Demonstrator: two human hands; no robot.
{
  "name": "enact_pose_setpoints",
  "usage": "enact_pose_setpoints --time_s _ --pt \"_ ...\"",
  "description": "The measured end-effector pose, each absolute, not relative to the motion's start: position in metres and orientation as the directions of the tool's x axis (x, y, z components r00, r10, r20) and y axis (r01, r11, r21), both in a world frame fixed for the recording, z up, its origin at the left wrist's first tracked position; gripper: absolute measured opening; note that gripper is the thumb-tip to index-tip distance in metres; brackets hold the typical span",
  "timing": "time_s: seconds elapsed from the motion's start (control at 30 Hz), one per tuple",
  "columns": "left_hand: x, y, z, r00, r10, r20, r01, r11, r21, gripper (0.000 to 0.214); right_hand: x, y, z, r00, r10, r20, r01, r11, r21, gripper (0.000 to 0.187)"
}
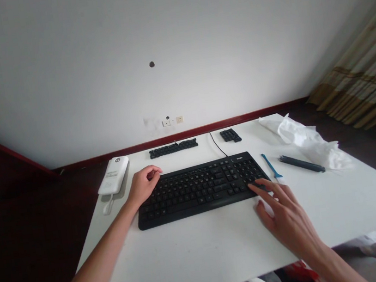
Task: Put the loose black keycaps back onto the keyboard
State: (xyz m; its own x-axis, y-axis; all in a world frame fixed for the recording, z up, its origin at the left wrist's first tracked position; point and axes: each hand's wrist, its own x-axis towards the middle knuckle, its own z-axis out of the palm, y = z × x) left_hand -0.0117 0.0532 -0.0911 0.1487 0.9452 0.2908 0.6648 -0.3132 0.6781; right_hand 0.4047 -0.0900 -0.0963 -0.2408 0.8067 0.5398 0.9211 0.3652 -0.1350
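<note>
A black full-size keyboard lies flat on the white table, slightly slanted. My left hand is at its far left corner, fingers curled and thumb against the edge. My right hand reaches over the near right corner, with outstretched fingers touching the area around the number pad and arrow keys. Something white shows in the gap between that thumb and palm; I cannot make out whether it is a wipe or the tabletop. Right of the keyboard lies a small blue brush.
Behind the keyboard lie a strip of black keycaps and a smaller keycap block. A white power bank with a short cable lies left. A dark slim tool and crumpled white plastic lie right. The keyboard's cable runs to the back.
</note>
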Motion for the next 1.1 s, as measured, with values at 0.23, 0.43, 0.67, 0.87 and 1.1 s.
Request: enact_pose_setpoints --time_s 0.23,0.43,0.67,0.87,1.1 --pt "-0.0124 0.0531 -0.0913 0.155 0.945 0.287 0.668 -0.314 0.674 0.02 0.4042 -0.0872 -0.098 -0.252 0.819 0.515 0.912 0.379 -0.155 0.036" --pt "-0.0125 0.0529 -0.0904 0.159 0.943 0.291 0.663 -0.321 0.676 0.02 0.402 -0.086 -0.0955 -0.252 0.789 0.56 0.898 0.406 -0.169 0.032" --pt "-0.0122 0.0523 -0.0893 0.154 0.947 0.282 0.664 -0.311 0.68 0.018 0.4038 -0.0865 -0.097 -0.251 0.805 0.537 0.889 0.411 -0.201 0.033" --pt "-0.0115 0.0514 -0.0876 0.163 0.944 0.287 0.653 -0.322 0.686 0.017 0.4005 -0.0879 -0.0919 -0.286 0.795 0.534 0.857 0.461 -0.228 0.037" --pt "-0.0104 0.0515 -0.0862 0.161 0.942 0.293 0.65 -0.325 0.687 0.018 0.3972 -0.0811 -0.0888 -0.306 0.798 0.52 0.868 0.458 -0.192 0.037"
